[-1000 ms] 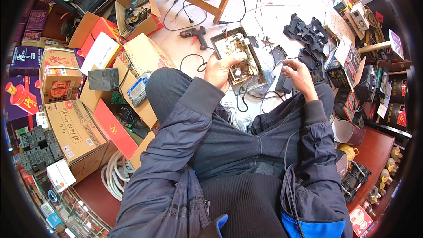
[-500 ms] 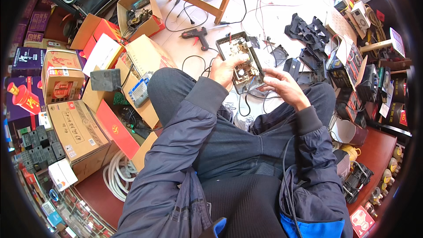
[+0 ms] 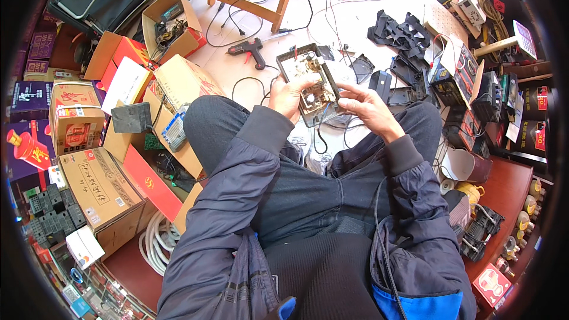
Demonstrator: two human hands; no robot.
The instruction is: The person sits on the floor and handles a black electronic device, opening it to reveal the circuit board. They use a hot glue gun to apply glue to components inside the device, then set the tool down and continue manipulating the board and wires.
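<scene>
Above my crossed legs I hold a black plastic case [image 3: 333,88] without its cover, tilted toward me. A tan circuit board [image 3: 318,77] crowded with components lies inside it. My left hand [image 3: 287,99] is closed around the case's left side, thumb over the board. My right hand [image 3: 372,110] has its thumb and fingertips at the lower right edge of the case; the far fingertips are partly hidden. A dark cable [image 3: 320,142] loops down from the case's near end. Beyond my left hand, a black glue gun [image 3: 249,53] with a red trigger lies on the floor.
Open cardboard boxes [image 3: 186,83] crowd my left, one with a grey power brick [image 3: 131,118] on its edge. Black plastic parts [image 3: 400,32] lie ahead right. A wooden stool frame [image 3: 249,1] stands ahead among loose cables. Coiled white hose [image 3: 157,240] rests lower left.
The whole view has shifted slightly, so the surroundings appear farther left. My right fingers have drawn closer together at the case's edge. My left hand keeps its grip.
</scene>
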